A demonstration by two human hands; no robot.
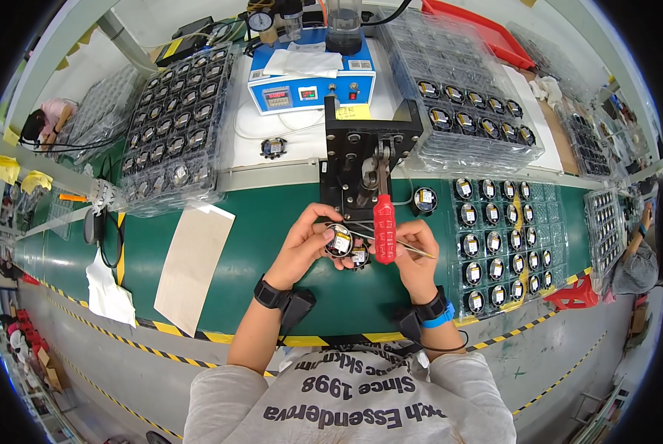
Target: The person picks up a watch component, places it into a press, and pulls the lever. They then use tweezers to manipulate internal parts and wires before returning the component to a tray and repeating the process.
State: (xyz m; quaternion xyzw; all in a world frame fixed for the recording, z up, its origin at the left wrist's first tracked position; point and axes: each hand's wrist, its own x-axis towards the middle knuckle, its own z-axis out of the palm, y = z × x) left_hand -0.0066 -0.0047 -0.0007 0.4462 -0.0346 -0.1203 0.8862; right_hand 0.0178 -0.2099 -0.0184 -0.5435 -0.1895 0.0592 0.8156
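Currently, a round black part (339,240) is being pinched in the left hand (302,243), just in front of the press (339,159) and above the green bench (265,214); its pale, labelled face is being turned upward, with thumb and fingers being drawn narrow about the rim; a second part (359,256) is being partly covered beside it, and whether that one is being gripped or merely supported cannot be told.

A thin rod (422,253) is being held in the right hand (418,270), the fingers being closed around it; their tips are being partly hidden by the red handle (384,231), so the exact grip cannot be told.

Judging by looks, something light and stiff is being handled; the rim is probably smooth enough to slip, and the labelled face is best being left unpressed, as fine pieces may be being housed there; hold is best being taken at opposite sides of the black rim; more such parts are being held in the clear tray (550,214) to the right.
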